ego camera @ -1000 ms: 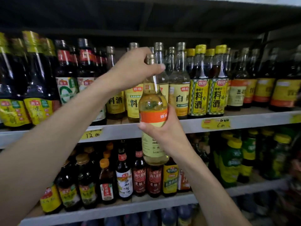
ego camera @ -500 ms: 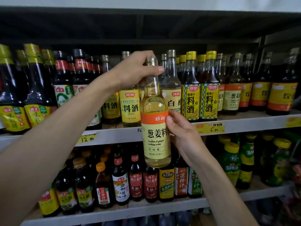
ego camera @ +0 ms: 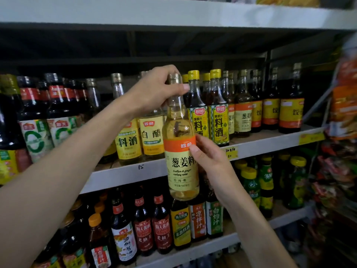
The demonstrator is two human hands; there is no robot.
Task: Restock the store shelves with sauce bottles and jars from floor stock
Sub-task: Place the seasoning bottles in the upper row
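glossy glass bottle (ego camera: 180, 132), paper label (ego camera: 182, 167)

I am gripping the cooking wine bottle (ego camera: 181, 161) upright by its neck with my left hand (ego camera: 154, 89), my right hand (ego camera: 210, 161) steadying its label before the shelf (ego camera: 270, 141).

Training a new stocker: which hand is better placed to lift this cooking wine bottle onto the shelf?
Probably left. The left hand grips the cooking wine bottle by its neck, level with shelved necks; the right hand holds its label lower.
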